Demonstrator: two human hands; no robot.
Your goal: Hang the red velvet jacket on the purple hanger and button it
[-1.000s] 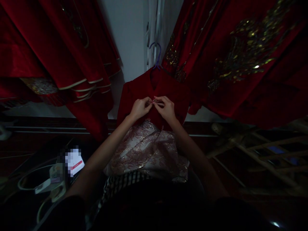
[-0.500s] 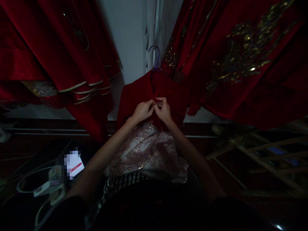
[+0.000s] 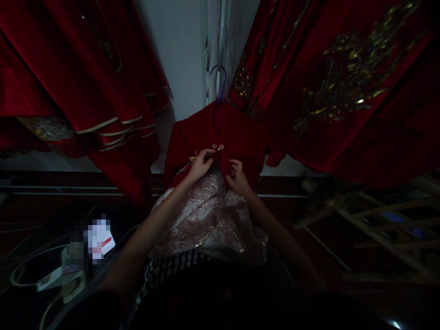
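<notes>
Nothing can be read, even on the small, blurred lit screen (image 3: 102,238)

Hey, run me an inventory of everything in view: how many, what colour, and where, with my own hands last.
Red jacket: one, red, centre
Jewelled clasp: one in plain sight, pale, on the jacket's front
Hanger: one, purple-blue, above the jacket
Hanging garments: several overlapping, red with pale or gold trim, upper left and right
Wall: one, pale grey, behind
Patterned cloth: one, pinkish-silver, below the jacket
Checked cloth: one, black and white, bottom centre
Lit screen: one, white and red, lower left
Cables: at least two, pale, lower left
Slatted frame: one, brownish, right
Left hand: one, bare, below the clasp
Right hand: one, bare, lower right of the clasp
</notes>
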